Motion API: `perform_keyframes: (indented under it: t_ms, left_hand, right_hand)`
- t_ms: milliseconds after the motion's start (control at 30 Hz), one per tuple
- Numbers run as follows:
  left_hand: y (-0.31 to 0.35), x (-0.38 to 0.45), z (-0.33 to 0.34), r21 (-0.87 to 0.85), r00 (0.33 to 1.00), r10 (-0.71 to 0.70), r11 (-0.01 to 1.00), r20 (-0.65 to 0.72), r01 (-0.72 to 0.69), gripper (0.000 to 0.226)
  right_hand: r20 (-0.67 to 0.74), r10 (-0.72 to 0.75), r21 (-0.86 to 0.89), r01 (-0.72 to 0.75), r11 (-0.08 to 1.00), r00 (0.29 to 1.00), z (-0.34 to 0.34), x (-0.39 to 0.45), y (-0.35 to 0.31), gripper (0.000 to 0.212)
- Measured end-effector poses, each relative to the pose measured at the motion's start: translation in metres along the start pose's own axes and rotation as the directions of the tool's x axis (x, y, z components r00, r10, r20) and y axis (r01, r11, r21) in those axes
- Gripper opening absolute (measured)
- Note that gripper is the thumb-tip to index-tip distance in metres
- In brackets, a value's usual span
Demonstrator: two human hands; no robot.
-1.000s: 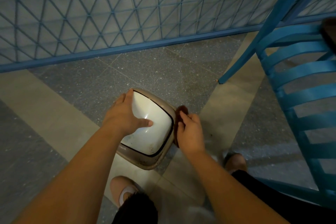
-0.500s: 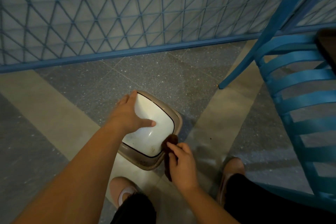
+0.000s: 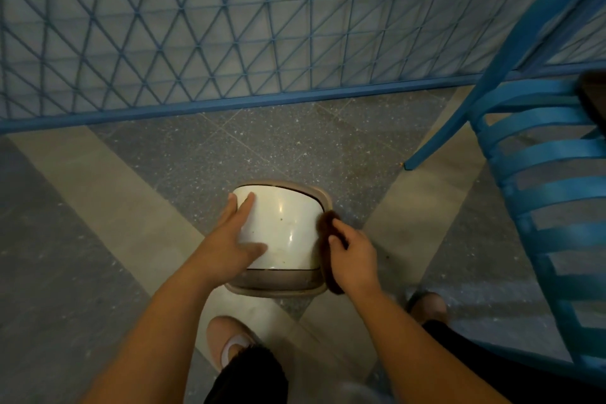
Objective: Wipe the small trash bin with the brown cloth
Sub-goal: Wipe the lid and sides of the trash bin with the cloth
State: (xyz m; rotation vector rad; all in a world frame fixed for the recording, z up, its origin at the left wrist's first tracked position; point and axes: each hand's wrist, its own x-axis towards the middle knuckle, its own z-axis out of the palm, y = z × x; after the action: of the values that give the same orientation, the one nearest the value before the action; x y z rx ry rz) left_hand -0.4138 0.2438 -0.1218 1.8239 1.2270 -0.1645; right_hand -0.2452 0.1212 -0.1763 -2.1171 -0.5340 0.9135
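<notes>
Right hand point(image 3: 352, 256) presses brown cloth point(image 3: 328, 226) against the bin's point(image 3: 285, 226) right side.

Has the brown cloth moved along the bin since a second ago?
Yes. The brown cloth in the right hand slid toward the person, then back up the small trash bin's right rim.

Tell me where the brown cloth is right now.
In the head view, the brown cloth is in the right hand, pressed against the right side of the small trash bin, just right of centre.
</notes>
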Motion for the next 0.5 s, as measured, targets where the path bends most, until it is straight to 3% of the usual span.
perform_keyframes:
  t_ms: [100,200,367,433,500]
  left_hand:
    - [0.001,0.004,0.000,0.026,1.000,-0.012,1.000,-0.017,0.012,0.065]
    - [-0.002,0.007,0.003,0.039,0.998,0.034,0.999,-0.060,-0.032,0.055]
    - [-0.004,0.009,0.008,-0.081,0.994,0.041,0.995,-0.103,-0.049,0.052]
    - [-0.006,0.009,0.008,-0.064,0.993,0.052,0.996,-0.105,-0.059,0.051]
    - [-0.007,0.008,0.007,-0.044,0.994,0.048,0.998,-0.100,-0.052,0.051]
  right_hand:
    - [-0.026,-0.032,-0.021,0.031,0.999,0.999,0.018,-0.005,-0.016,0.035]
    - [-0.075,-0.216,-0.056,0.212,0.976,0.974,0.040,-0.020,-0.034,0.033]
    - [0.089,-0.586,-0.118,0.593,0.796,0.805,0.052,-0.052,-0.029,0.034]
    - [0.069,-0.614,-0.128,0.617,0.776,0.787,0.045,-0.052,-0.008,0.033]
    - [-0.012,-0.545,-0.132,0.539,0.832,0.838,0.035,-0.042,0.016,0.032]
